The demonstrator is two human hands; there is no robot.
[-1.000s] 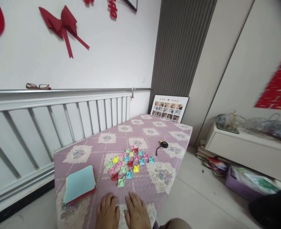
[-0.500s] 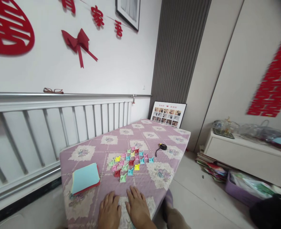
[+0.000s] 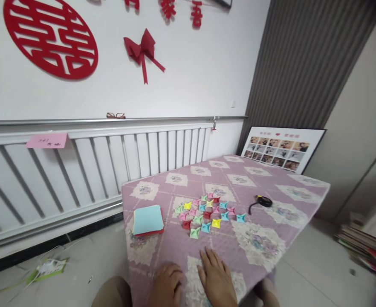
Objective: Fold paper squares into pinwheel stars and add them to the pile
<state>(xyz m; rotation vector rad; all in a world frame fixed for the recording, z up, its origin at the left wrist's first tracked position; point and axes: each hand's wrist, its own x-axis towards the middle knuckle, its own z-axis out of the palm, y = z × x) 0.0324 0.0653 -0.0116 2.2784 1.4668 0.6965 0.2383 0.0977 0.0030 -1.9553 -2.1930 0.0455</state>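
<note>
My right hand (image 3: 218,278) lies flat on the flowered pink tablecloth (image 3: 172,251), fingers spread a little, holding nothing. To its left my left hand (image 3: 167,283) rests near the table's front edge with its fingers curled and slightly blurred; what is under them, if anything, is hidden. Beyond the hands, several small folded paper pieces in green, blue, yellow, pink and red stand in slanting rows, a green one (image 3: 195,233) nearest. A stack of square paper, light blue on top (image 3: 148,219) with red beneath, lies at the table's left.
A black tape measure (image 3: 264,201) lies right of the paper pieces. A photo board (image 3: 276,147) leans behind the table. Along the wall runs a white radiator (image 3: 149,153) with a pink note (image 3: 47,140). Glasses (image 3: 116,115) rest on the pipe. Cables and a power strip (image 3: 49,268) lie on the floor.
The view has turned left, so the table and wall appear farther right. My left hand has gone from lying flat to curled fingers. My right hand still lies flat.
</note>
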